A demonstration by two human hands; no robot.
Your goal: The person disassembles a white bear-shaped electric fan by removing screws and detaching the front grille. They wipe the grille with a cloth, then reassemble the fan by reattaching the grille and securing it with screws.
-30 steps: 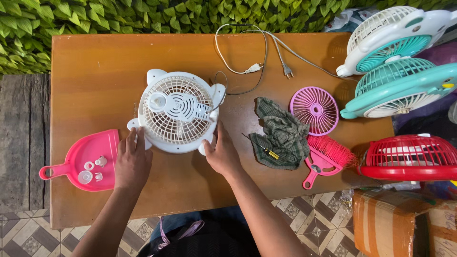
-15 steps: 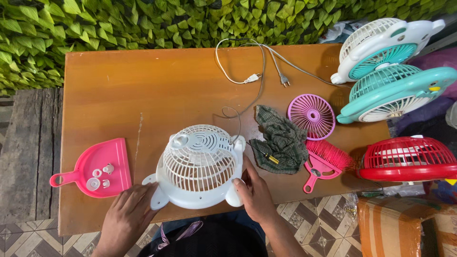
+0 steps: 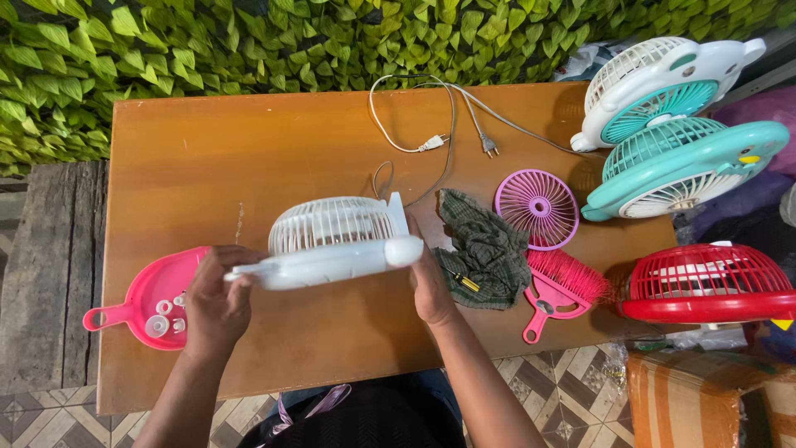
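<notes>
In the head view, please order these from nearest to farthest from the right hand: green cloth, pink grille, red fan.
From the right hand:
1. Green cloth, just right of it.
2. Pink grille, farther right and up the table.
3. Red fan, at the table's right edge.

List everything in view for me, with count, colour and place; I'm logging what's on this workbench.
white fan: 1, white, tipped up on edge at table centre, held on both sides
dustpan: 1, pink, left table edge, a few small white parts in it
cloth: 1, dark green, right of the white fan
fan grille: 1, pink, lying flat beyond the cloth
brush: 1, pink, near right table edge
cords: 2, white and grey, far table edge
teal fans: 2, white-teal, far right
red fan: 1, red, right
table: 1, brown wood
left hand: grips the fan
right hand: grips the fan
</notes>
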